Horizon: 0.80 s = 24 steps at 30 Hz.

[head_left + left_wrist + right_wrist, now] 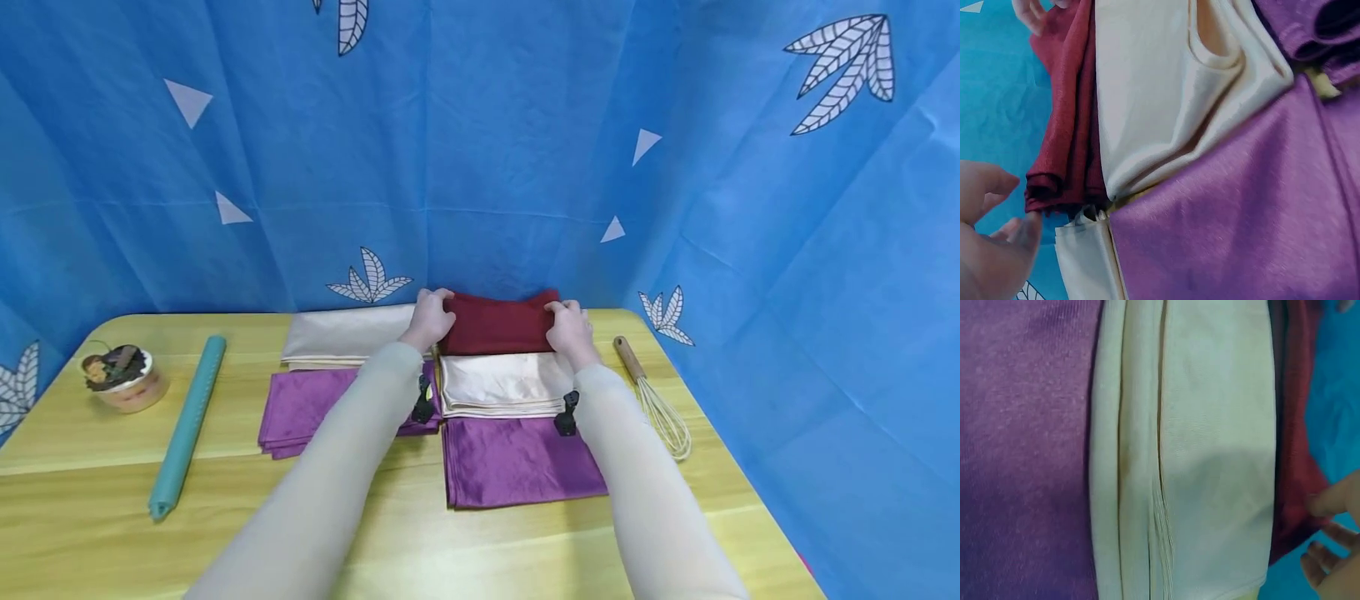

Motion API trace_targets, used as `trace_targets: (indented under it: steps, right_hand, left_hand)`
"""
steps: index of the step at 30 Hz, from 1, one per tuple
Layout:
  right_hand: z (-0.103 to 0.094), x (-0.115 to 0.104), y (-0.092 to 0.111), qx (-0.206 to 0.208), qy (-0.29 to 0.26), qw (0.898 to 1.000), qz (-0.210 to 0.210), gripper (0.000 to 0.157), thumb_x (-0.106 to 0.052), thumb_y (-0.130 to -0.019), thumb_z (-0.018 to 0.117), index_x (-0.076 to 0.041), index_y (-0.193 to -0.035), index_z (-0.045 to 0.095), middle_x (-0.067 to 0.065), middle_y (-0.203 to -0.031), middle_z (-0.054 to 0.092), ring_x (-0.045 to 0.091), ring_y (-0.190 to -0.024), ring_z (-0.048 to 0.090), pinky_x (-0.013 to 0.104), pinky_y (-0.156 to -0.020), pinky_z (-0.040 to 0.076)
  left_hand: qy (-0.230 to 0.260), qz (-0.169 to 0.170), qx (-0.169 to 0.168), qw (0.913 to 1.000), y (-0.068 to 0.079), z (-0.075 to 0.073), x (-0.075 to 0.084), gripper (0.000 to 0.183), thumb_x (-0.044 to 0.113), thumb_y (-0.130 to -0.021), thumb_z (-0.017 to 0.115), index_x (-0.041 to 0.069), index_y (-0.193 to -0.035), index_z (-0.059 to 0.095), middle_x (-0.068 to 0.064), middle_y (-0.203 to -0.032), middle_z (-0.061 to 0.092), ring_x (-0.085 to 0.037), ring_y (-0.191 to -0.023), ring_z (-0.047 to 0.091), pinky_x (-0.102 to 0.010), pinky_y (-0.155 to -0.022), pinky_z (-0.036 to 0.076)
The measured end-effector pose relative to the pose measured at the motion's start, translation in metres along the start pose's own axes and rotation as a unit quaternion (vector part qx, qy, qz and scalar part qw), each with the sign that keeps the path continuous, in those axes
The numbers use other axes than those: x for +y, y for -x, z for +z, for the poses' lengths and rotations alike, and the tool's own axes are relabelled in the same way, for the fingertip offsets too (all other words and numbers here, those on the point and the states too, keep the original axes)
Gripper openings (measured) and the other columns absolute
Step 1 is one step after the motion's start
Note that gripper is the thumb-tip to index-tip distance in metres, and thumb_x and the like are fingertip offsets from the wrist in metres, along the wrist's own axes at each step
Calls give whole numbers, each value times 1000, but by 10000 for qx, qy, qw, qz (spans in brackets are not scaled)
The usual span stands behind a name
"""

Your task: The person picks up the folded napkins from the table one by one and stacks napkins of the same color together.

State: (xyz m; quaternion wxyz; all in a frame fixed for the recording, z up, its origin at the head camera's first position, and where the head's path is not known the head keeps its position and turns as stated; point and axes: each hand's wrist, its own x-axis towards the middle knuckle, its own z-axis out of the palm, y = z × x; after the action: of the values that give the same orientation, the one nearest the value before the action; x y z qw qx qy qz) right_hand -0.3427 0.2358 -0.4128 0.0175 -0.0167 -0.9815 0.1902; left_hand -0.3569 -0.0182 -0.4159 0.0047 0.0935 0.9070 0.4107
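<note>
A dark red folded cloth [498, 327] lies at the table's far edge, behind a cream folded cloth [502, 379]. My right hand [570, 333] pinches its far right corner; in the right wrist view the thumb [1325, 503] lies over the red fabric [1294, 456]. At the opposite end is my left hand [430, 318]. In the left wrist view that hand [988, 240] has thumb and fingers apart, close beside the end of the red cloth [1069, 137]; whether they touch it is unclear. Nearest me in this column is a purple folded cloth [517, 467].
Left of these lie another cream cloth [337, 329] and another purple cloth [303, 404], partly hidden by my left arm. A whisk [652, 400] lies at the right. On the left are a teal roll [189, 429] and a topped dessert cup [131, 383]. Blue curtain [480, 150] hangs behind.
</note>
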Motion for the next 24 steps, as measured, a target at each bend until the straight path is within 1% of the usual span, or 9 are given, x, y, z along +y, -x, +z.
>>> trace_targets:
  steps: [3, 5, 7, 9, 12, 15, 18, 20, 24]
  right_hand:
    - [-3, 0, 6, 28, -157, 9998, -119, 48, 0, -85, 49, -7, -133, 52, 21, -145, 30, 44, -130, 26, 58, -99, 28]
    - [-5, 1, 12, 32, -247, 9994, -239, 45, -3, -88, 52, -5, -132, 52, 20, -145, 31, 43, -131, 25, 58, -100, 27]
    - [-6, 2, 20, 40, -362, 9986, -386, 43, -6, -89, 55, -5, -132, 52, 19, -144, 33, 42, -130, 26, 58, -100, 27]
    - [-6, 4, 30, 76, -489, 9970, -596, 41, -7, -89, 58, -4, -130, 54, 19, -142, 37, 41, -128, 29, 56, -100, 27]
    - [-6, 6, 46, 153, -710, 9920, -1031, 40, -6, -88, 60, 0, -127, 56, 23, -136, 43, 43, -124, 33, 54, -100, 26]
    - [-7, 8, 66, 102, -896, 9869, -1341, 38, -5, -88, 61, 2, -125, 57, 26, -133, 45, 45, -122, 35, 54, -101, 26]
    - [-8, 10, 88, -35, -1138, 9832, -1427, 37, -7, -89, 61, 3, -125, 56, 26, -133, 46, 46, -124, 34, 56, -101, 27]
    - [-9, 12, 101, -45, -1232, 9814, -1468, 37, -7, -90, 61, 3, -124, 57, 26, -132, 47, 46, -125, 34, 57, -102, 27]
    - [-7, 15, 122, 59, -1239, 9796, -1579, 34, -8, -89, 63, 2, -120, 59, 26, -127, 52, 47, -122, 38, 57, -100, 28]
  left_hand:
    - [-34, -8, 55, 10000, 6, -4, -1, 43, 3, -91, 53, 0, -134, 50, -24, -134, 41, -33, -125, 37, -41, -99, 39]
    - [-60, 76, 59, 9999, 12, -6, 0, 42, 4, -91, 54, 1, -133, 51, -23, -132, 41, -33, -123, 39, -42, -98, 38]
    - [-67, 279, 130, 9995, 20, -7, 0, 42, 4, -90, 55, 1, -131, 53, -22, -128, 45, -32, -119, 42, -42, -97, 38]
    - [-13, 558, 275, 9981, 31, -7, 1, 40, 3, -87, 56, 1, -127, 56, -20, -121, 50, -31, -113, 46, -41, -94, 39]
    - [316, 974, 431, 9938, 56, -7, 0, 39, 0, -82, 56, -2, -121, 59, -20, -110, 54, -31, -100, 51, -41, -88, 42]
    - [815, 1222, 274, 9888, 88, -7, -2, 38, -4, -80, 54, -4, -118, 59, -21, -105, 56, -29, -91, 54, -40, -83, 45]
    - [997, 1314, 86, 9863, 117, -5, -6, 37, -5, -80, 56, -3, -117, 59, -20, -102, 58, -25, -87, 57, -37, -79, 48]
    - [1064, 1327, -50, 9854, 135, -4, -8, 38, -5, -81, 56, -3, -118, 59, -19, -101, 59, -23, -86, 57, -35, -77, 49]
    - [1171, 1273, -246, 9846, 162, -2, -13, 37, -4, -82, 57, -3, -118, 59, -17, -100, 61, -19, -87, 57, -32, -77, 49]
